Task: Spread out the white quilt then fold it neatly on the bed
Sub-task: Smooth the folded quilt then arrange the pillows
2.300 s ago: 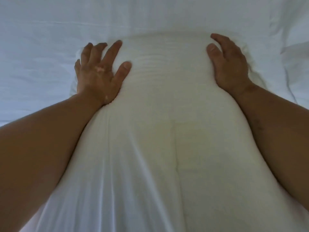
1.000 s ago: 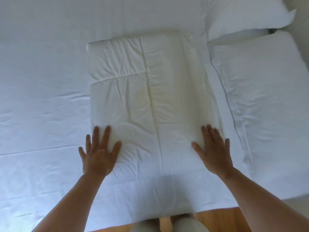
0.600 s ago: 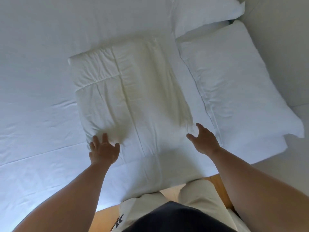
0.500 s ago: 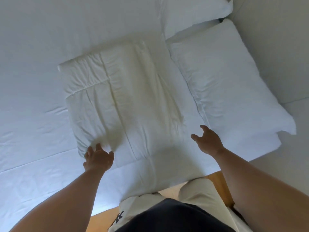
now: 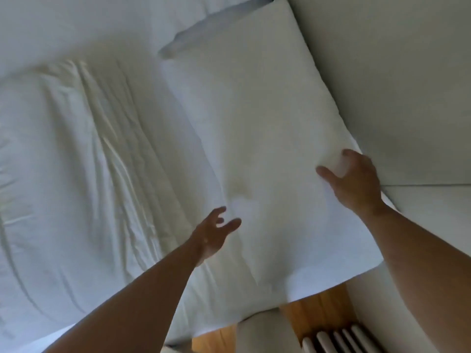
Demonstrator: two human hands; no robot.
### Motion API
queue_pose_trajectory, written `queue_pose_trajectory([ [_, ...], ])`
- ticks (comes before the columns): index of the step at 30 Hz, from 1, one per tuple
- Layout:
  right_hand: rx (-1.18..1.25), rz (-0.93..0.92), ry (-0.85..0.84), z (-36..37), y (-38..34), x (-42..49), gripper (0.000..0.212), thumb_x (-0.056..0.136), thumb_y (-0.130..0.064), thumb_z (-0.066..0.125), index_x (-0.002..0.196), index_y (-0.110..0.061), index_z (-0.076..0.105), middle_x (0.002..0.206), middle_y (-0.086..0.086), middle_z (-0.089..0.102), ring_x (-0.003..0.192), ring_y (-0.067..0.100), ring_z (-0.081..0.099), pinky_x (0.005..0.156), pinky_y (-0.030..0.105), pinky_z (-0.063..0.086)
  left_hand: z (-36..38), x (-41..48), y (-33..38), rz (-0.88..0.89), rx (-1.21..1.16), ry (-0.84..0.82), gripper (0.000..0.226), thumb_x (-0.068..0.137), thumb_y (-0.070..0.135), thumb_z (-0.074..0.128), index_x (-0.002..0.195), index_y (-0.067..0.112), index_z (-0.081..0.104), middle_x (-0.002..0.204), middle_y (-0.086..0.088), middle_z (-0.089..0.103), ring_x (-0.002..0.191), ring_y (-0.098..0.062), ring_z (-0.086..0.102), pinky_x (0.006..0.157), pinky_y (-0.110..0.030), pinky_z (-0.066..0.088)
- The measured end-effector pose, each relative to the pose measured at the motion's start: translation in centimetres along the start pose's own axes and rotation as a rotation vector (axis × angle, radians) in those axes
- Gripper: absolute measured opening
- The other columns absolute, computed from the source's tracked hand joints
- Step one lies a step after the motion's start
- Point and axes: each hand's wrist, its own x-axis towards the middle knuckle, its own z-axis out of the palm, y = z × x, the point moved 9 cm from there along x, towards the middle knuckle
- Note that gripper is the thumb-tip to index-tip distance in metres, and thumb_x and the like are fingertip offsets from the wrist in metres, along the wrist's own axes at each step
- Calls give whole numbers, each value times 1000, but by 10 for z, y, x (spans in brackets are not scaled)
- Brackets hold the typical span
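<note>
The white quilt [image 5: 76, 161] lies folded into a thick creased rectangle on the bed sheet [image 5: 38, 34], filling the left of the view. Neither hand touches it. My left hand [image 5: 214, 233] reaches out with fingers spread, just at the near left part of a white pillow [image 5: 254, 123] that lies to the right of the quilt. My right hand [image 5: 354, 182] grips the right edge of that pillow, thumb on top and fingers curled over the edge.
A second white pillow [image 5: 178, 14] lies behind the first at the top. A pale wall [image 5: 395, 85] runs along the right side. Wooden floor [image 5: 318, 309] and a white radiator [image 5: 339, 340] show below the bed edge.
Both hands left the folded quilt and moved right with my view. The right hand took hold of the pillow's right edge; the left hand reached toward the pillow.
</note>
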Motion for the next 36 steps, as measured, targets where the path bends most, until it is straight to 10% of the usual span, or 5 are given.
queue_pose_trajectory([
  [10,417,-110,-354,36,-24,129,109,48,-65,86,145,-34,48,127,-15,65,106,-1,66,94,24,52,15,87,79,188,-322,278,110,64,63,83,152,45,20,113,43,57,105,-23,68,96,-58,47],
  [20,586,-118,-489,27,-34,88,102,39,-58,94,132,-41,55,113,-19,70,96,-3,70,83,23,53,38,66,97,297,-621,138,66,75,17,85,132,27,53,119,-4,72,108,-27,71,95,-53,55],
  [25,670,-151,-360,-14,-53,32,65,65,-13,88,117,-37,57,103,-24,65,80,-18,65,65,6,51,12,3,108,380,-591,177,68,68,20,87,129,25,57,115,-4,74,104,-28,72,84,-47,60],
  [30,639,-227,-216,-60,-90,-43,115,27,-74,88,130,-47,48,109,-39,59,93,-27,56,78,8,47,-31,-75,112,465,-520,244,77,52,39,90,123,28,61,110,0,75,99,-23,73,78,-41,61],
  [36,552,-345,-77,-107,-162,-149,103,45,-38,98,132,-47,44,109,-42,51,86,-34,49,79,10,40,-100,-170,100,607,-415,290,74,49,50,87,117,43,59,110,13,73,100,-11,72,80,-35,60],
])
